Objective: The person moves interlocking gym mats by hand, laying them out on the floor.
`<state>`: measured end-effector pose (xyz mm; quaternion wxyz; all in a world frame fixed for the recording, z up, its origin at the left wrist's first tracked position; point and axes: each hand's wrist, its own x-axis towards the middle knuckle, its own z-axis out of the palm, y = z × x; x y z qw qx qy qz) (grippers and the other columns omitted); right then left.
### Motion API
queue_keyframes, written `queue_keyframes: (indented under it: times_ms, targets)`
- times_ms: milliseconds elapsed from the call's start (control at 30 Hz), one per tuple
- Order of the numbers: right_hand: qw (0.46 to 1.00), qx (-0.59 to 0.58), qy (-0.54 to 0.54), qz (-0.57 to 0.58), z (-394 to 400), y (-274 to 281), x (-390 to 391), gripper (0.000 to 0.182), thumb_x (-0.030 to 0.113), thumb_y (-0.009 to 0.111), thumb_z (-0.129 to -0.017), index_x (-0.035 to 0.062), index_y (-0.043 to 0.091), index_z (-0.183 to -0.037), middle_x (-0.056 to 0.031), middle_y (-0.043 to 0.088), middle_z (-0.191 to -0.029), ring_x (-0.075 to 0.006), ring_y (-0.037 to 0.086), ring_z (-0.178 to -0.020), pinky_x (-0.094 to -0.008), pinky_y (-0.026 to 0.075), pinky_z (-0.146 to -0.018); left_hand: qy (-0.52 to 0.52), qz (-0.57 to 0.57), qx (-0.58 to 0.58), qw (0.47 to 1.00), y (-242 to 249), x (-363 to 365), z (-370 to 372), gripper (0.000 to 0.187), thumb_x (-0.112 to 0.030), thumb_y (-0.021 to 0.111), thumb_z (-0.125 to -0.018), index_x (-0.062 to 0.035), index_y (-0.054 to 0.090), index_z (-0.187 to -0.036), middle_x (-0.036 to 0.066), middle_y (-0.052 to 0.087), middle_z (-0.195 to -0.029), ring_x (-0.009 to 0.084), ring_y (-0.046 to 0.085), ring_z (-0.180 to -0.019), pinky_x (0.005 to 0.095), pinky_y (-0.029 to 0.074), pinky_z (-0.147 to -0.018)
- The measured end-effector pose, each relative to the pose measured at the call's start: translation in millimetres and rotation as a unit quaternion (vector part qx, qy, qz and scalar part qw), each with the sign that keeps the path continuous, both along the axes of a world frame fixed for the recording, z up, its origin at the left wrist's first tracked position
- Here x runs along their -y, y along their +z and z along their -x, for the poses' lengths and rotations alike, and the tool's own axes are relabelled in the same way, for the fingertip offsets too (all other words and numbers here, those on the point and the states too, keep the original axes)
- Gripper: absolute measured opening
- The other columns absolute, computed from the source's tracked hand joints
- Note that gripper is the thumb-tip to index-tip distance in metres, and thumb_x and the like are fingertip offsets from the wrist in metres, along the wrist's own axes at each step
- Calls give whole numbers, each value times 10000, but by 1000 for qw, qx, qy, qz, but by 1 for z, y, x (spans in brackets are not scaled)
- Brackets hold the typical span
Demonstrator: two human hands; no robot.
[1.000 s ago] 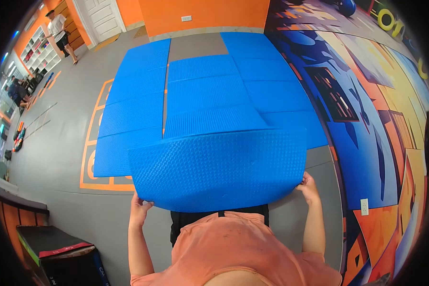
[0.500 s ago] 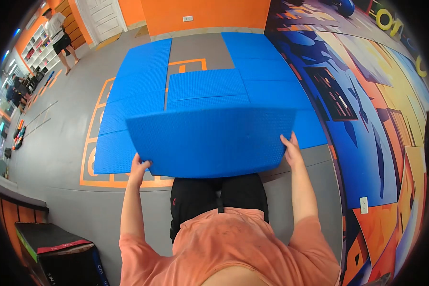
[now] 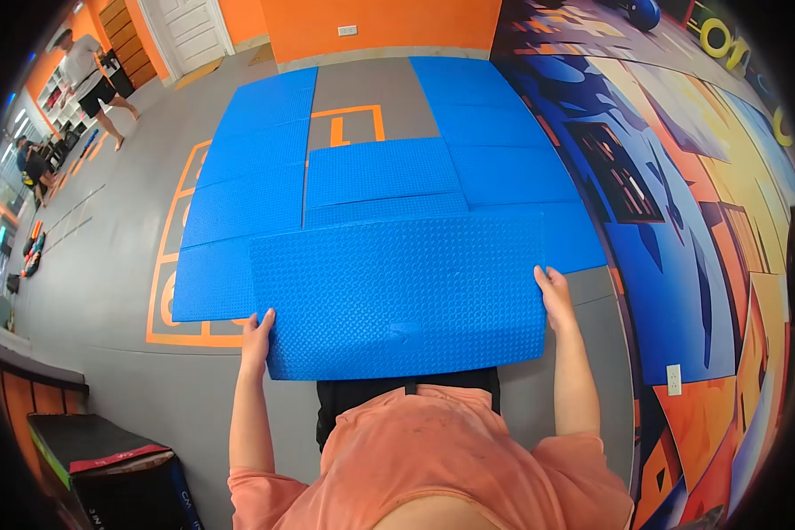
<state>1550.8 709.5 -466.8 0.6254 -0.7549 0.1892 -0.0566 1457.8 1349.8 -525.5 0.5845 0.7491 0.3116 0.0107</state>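
Observation:
Between my two hands is a blue textured foam mat (image 3: pixel 406 291), its patterned face toward me. My left hand (image 3: pixel 256 340) is closed on its left edge near the lower corner. Around its right edge my right hand (image 3: pixel 554 296) is closed too. Beyond it, more blue mats lie on the floor: a left column (image 3: pixel 247 168), a right column (image 3: pixel 503 141) and a middle mat (image 3: pixel 384 168) between them. The near ends of the middle mats are hidden behind the held mat.
A painted mural (image 3: pixel 671 221) runs along the right. An orange wall (image 3: pixel 389 26) stands ahead, beside a white door (image 3: pixel 183 35). At the lower left is a black box (image 3: pixel 124 468). A person (image 3: pixel 88 75) walks at the upper left; another person (image 3: pixel 35 166) is farther off.
The held mat has tilted so that its patterned face shows more, and its near edge has come lower and closer to me. The person at the upper left has stepped nearer.

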Motion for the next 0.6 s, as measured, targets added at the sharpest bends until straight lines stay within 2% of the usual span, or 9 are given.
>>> queue_keyframes:
  times_ms: [100,167,233,300,333,367,433,533,600]
  targets:
    - [991,-73,99,-42,-30,-33,8,530,316,674,-1000,-49,540,-1361,-164,681,-1237,-198,659,-1074,-332,521,-908,3,-19,7,1000,1,19,-9,840,-457,722,-924,123,425,-1454,230,569,-1380,291,538,-1280,377,418,-1071]
    - [990,-50,130,14,-48,-49,-4,546,290,688,-970,-62,538,-1360,-190,671,-1253,-246,657,-1110,-365,518,-939,-5,-37,11,999,-39,11,-22,809,-457,721,-923,120,455,-1424,245,569,-1386,303,545,-1284,395,426,-1078]
    - [984,-93,129,79,-56,-86,-8,586,295,704,-941,-64,530,-1370,-201,666,-1265,-282,651,-1140,-390,511,-966,-75,-288,-89,951,-86,5,-34,777,-441,735,-912,114,478,-1392,254,593,-1356,318,580,-1251,422,454,-1057]
    - [960,-159,87,211,-61,-161,-6,717,328,755,-857,-61,502,-1404,-232,643,-1315,-369,623,-1215,-450,480,-1041,-52,-85,-87,991,-138,5,-25,720,-419,767,-891,105,542,-1331,249,625,-1311,326,633,-1168,443,494,-1007]
    - [961,-168,126,182,-58,-207,7,729,355,776,-832,-65,540,-1380,-252,636,-1329,-381,605,-1253,-448,462,-1075,-61,-40,-139,988,-123,16,-17,739,-406,806,-860,96,548,-1336,250,643,-1284,343,671,-1099,470,523,-962]
    - [922,-284,212,153,-56,-227,17,613,318,716,-918,-36,561,-1394,-215,654,-1316,-352,635,-1190,-456,482,-1039,-61,-41,-135,988,-122,16,-13,739,-406,806,-860,96,548,-1336,250,643,-1284,343,671,-1099,470,523,-962]
    - [932,-323,155,54,-33,-196,3,547,306,759,-904,-30,631,-1316,-210,688,-1247,-344,656,-1152,-472,492,-1024,12,53,-208,977,-126,17,-6,712,-361,803,-876,75,530,-1369,251,642,-1291,323,683,-1060,473,539,-935]
    - [929,-351,104,-52,-7,-167,10,506,240,765,-915,-23,621,-1322,-194,689,-1242,-310,661,-1144,-462,509,-1001,-41,206,-126,969,-92,-1,6,621,-207,763,-915,29,479,-1414,204,658,-1244,296,679,-1039,441,549,-921]
    - [948,-247,121,-161,4,-103,6,479,147,760,-911,-46,591,-1316,-195,682,-1239,-289,649,-1160,-427,514,-995,-51,252,-94,962,-52,-2,14,567,-154,749,-921,8,489,-1398,179,661,-1218,282,672,-1034,427,548,-925]
